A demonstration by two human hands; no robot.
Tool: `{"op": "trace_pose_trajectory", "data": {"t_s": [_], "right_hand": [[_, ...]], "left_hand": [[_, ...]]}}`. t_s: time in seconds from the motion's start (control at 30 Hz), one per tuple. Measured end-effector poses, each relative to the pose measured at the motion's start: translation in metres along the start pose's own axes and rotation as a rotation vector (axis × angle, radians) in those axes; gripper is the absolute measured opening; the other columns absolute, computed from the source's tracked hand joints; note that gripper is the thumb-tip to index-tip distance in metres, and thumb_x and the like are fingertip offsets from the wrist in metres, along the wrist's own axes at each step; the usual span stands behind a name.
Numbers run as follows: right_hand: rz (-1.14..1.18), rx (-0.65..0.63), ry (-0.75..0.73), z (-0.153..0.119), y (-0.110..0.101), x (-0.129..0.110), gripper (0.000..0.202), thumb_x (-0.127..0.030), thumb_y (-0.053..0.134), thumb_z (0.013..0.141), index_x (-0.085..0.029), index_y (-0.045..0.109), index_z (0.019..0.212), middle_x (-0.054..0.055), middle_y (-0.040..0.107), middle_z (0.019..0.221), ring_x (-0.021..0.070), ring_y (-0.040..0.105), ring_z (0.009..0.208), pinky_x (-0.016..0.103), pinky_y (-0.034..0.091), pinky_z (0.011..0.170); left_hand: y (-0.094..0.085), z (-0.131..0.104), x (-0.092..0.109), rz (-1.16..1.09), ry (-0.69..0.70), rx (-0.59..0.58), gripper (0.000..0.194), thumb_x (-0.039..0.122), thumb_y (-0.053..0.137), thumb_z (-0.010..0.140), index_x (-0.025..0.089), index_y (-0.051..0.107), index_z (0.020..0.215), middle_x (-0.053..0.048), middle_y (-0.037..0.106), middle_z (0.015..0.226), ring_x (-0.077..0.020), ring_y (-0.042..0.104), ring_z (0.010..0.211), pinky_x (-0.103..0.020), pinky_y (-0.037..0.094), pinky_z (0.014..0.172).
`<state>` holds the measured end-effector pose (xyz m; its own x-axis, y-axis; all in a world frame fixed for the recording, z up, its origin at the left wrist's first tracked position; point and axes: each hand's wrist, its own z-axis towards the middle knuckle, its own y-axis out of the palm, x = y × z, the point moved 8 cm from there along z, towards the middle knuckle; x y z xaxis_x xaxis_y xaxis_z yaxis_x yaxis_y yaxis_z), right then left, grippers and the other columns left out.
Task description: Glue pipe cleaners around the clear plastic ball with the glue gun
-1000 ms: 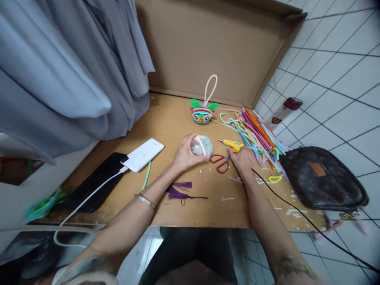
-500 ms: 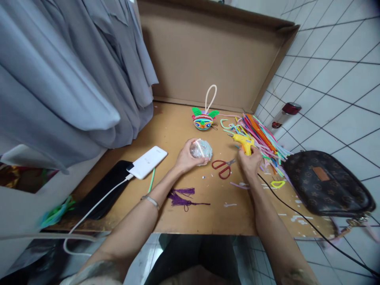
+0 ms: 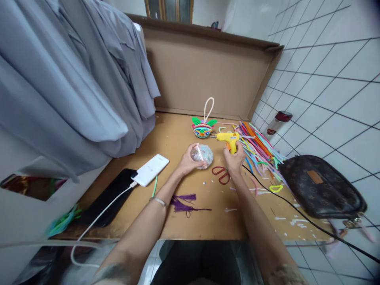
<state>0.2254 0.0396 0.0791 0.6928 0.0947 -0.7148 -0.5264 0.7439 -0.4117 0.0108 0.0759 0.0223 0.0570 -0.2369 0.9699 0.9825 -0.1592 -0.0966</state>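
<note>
My left hand [image 3: 190, 160] is closed around the side of a clear, pale bluish ball [image 3: 206, 155] with a white strip across it, low over the table. In my right hand [image 3: 234, 157] is a yellow hot glue gun [image 3: 228, 137], gripped by its handle, its nozzle pointing left above the ball's right side. Red-handled scissors [image 3: 221, 174] lie beside my right wrist, their blades partly hidden. Behind the ball sits a colourful lion-head ornament [image 3: 202, 128] with green ears and a white loop. Purple tassels [image 3: 184, 204] rest by my left forearm.
Colourful pipe cleaners [image 3: 258, 142] are heaped at right, before a bottle [image 3: 277, 122] and a brown patterned bag [image 3: 322, 186]. A black cord [image 3: 285, 202] crosses the right side. A white power bank [image 3: 150, 170] with a cable lies at left. Cardboard [image 3: 204, 71] stands behind; grey cloth hangs left.
My right hand has brought the glue gun left, closer to the ball, and its nozzle now points left near the ornament. My left hand keeps its hold on the ball. The view has tilted up slightly.
</note>
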Motion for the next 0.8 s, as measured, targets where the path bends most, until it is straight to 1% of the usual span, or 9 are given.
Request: {"op": "trace_pose_trajectory", "data": {"t_s": [0.07, 0.13, 0.2, 0.3, 0.43, 0.63, 0.8], "right_hand": [[-0.039, -0.014, -0.021, -0.009, 0.001, 0.005, 0.04, -0.042, 0.053, 0.076, -0.015, 0.058, 0.106, 0.011, 0.068, 0.092, 0.0224, 0.06, 0.078, 0.036, 0.049, 0.078], [-0.099, -0.026, -0.064, -0.015, 0.001, 0.007, 0.037, -0.046, 0.056, 0.076, -0.017, 0.058, 0.099, 0.011, 0.067, 0.09, 0.0242, 0.061, 0.08, 0.036, 0.048, 0.078], [-0.15, -0.025, -0.12, -0.018, 0.0, 0.006, 0.034, -0.049, 0.057, 0.076, -0.019, 0.057, 0.092, 0.012, 0.066, 0.091, 0.0259, 0.061, 0.085, 0.036, 0.048, 0.077], [-0.197, -0.024, -0.182, -0.019, -0.001, 0.002, 0.026, -0.046, 0.054, 0.079, -0.021, 0.054, 0.088, 0.011, 0.064, 0.089, 0.0264, 0.061, 0.086, 0.036, 0.047, 0.074], [-0.221, -0.023, -0.234, -0.019, -0.003, -0.001, 0.02, -0.04, 0.053, 0.079, -0.022, 0.054, 0.087, 0.009, 0.062, 0.087, 0.0256, 0.06, 0.085, 0.035, 0.047, 0.073], [-0.226, -0.002, -0.259, -0.018, -0.007, -0.001, 0.016, -0.037, 0.053, 0.078, -0.022, 0.053, 0.085, 0.008, 0.062, 0.087, 0.0248, 0.059, 0.084, 0.035, 0.046, 0.074], [-0.251, -0.032, -0.294, -0.017, -0.006, -0.004, 0.016, -0.037, 0.053, 0.079, -0.022, 0.054, 0.084, 0.007, 0.062, 0.085, 0.0239, 0.059, 0.081, 0.033, 0.045, 0.07]], "left_hand": [[-0.004, 0.0, -0.003, 0.005, -0.004, -0.02, 0.098, 0.036, 0.089, 0.048, 0.015, 0.047, 0.135, -0.013, 0.062, 0.132, -0.0312, 0.061, 0.122, -0.044, 0.045, 0.11], [-0.006, 0.001, -0.004, 0.012, 0.012, -0.02, 0.098, 0.038, 0.089, 0.048, 0.015, 0.049, 0.135, -0.014, 0.06, 0.135, -0.0318, 0.059, 0.126, -0.044, 0.044, 0.112], [-0.004, 0.001, -0.003, 0.011, 0.028, -0.045, 0.097, 0.037, 0.089, 0.047, 0.015, 0.05, 0.134, -0.014, 0.06, 0.136, -0.0323, 0.06, 0.125, -0.044, 0.045, 0.111], [0.0, 0.001, -0.002, 0.0, 0.04, -0.082, 0.097, 0.037, 0.089, 0.048, 0.015, 0.05, 0.134, -0.015, 0.06, 0.136, -0.0317, 0.062, 0.121, -0.044, 0.046, 0.109], [-0.001, 0.001, -0.001, 0.013, 0.049, -0.086, 0.096, 0.038, 0.089, 0.048, 0.015, 0.051, 0.133, -0.015, 0.06, 0.135, -0.0309, 0.063, 0.12, -0.043, 0.047, 0.108], [0.002, 0.0, 0.003, 0.051, 0.078, -0.125, 0.093, 0.034, 0.088, 0.048, 0.017, 0.052, 0.132, -0.013, 0.062, 0.133, -0.032, 0.062, 0.119, -0.045, 0.046, 0.107], [0.002, -0.001, 0.005, 0.089, 0.08, -0.113, 0.092, 0.032, 0.087, 0.049, 0.015, 0.052, 0.132, -0.015, 0.061, 0.133, -0.0324, 0.062, 0.119, -0.046, 0.046, 0.107]]}}
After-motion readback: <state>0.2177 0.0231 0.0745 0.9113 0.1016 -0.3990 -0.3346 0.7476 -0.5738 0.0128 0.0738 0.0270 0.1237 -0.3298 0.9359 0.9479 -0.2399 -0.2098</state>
